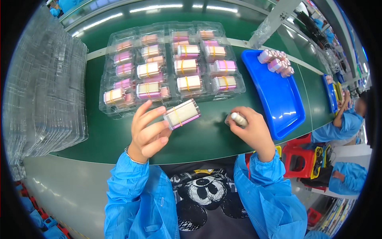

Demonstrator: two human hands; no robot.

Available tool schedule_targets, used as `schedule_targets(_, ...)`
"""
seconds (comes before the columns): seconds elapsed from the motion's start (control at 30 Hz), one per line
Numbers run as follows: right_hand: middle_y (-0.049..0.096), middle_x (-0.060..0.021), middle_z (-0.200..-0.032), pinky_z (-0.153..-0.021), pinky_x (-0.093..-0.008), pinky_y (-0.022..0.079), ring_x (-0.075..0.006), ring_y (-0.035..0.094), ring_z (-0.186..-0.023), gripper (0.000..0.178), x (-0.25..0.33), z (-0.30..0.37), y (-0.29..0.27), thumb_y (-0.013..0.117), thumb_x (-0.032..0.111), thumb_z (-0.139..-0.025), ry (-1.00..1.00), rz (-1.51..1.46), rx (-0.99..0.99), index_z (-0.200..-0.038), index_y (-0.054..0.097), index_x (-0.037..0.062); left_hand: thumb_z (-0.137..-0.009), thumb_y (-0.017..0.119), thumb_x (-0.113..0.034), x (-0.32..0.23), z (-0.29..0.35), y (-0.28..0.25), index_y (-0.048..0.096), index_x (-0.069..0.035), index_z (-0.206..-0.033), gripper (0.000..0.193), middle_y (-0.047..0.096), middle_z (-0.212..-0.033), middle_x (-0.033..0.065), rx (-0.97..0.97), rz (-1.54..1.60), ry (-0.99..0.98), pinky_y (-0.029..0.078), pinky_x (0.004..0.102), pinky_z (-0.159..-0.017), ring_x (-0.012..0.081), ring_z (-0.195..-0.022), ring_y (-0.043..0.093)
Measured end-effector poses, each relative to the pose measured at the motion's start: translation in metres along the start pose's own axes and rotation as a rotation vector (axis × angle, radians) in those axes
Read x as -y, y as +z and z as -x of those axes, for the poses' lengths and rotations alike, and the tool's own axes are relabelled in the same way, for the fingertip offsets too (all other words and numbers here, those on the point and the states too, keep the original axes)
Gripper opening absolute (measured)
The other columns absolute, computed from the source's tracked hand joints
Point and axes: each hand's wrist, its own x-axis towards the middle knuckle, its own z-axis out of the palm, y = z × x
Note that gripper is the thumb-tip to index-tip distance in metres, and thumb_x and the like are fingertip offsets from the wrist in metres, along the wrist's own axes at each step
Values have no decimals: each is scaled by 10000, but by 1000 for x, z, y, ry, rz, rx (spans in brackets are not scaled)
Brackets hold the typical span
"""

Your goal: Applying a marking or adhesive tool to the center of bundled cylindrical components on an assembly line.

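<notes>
A: What is held by the left hand (149, 129)?

B: A pale block (188, 113), edged in violet and wrapped by a yellow band (178, 116). It is gripped near its left end by the fingers, with the uppermost finger raised. The block is held just right of that hand, tilted so that its right end is higher in view.

A: And what is done by the right hand (254, 129)?

B: A small white-capped tube (240, 119) is clasped by it, the fingers being curled; the tube's exact kind cannot be told.

A: What is seen beyond the hands?

B: A clear tray (106, 73) is set on the green counter (199, 145), with banded blocks (189, 83) arranged in four columns.

A: And to either side?

B: Right of the right hand, a blue tray (284, 107) is placed, with a cluster (278, 63) of blocks gathered at its far end. Left of the left hand, clear trays are piled in a tall stack (47, 87).
</notes>
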Motion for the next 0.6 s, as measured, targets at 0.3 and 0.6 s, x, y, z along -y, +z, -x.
schedule_targets(0.3, 690, -105, -849, -713, -318, 512, -215, 666, -765, 426, -1, 1, -13, 791, 140, -715, 179, -341, 44, -1082, 607, 25, -730, 716, 40, 37, -25, -66, 550, -36, -1127, 437, 582, -1135, 133, 44, -332, -448, 460, 388, -931, 278, -1060, 578)
schedule_targets(0.6, 663, -127, -937, -744, -325, 509, -243, 657, -832, 355, -4, 1, -6, 788, 125, -710, 42, -373, -5, -1020, 642, 33, -886, 580, -59, 89, -28, -101, 530, -29, -1247, 366, 522, -1274, 128, 447, -163, -893, 365, 353, -1040, 262, -1220, 486)
